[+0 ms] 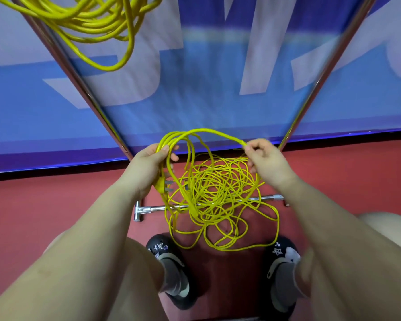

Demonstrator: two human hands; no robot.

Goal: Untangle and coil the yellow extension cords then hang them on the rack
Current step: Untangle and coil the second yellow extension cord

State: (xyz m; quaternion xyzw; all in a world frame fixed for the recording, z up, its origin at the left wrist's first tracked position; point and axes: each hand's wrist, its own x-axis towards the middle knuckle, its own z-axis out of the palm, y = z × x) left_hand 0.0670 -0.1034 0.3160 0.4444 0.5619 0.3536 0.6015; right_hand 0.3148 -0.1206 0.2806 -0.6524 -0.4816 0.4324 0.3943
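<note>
L hand [152, 162] grips several gathered loops of thin yellow extension cord [185, 137], plug hanging below palm. R hand [264, 158] pinches same cord's strand at arc's far end; hands apart. Rest of cord in tangled heap [218, 200] on red floor [56, 205], over chrome rack base bar [162, 207]. Second yellow coil [95, 22] hangs upper left.
</note>
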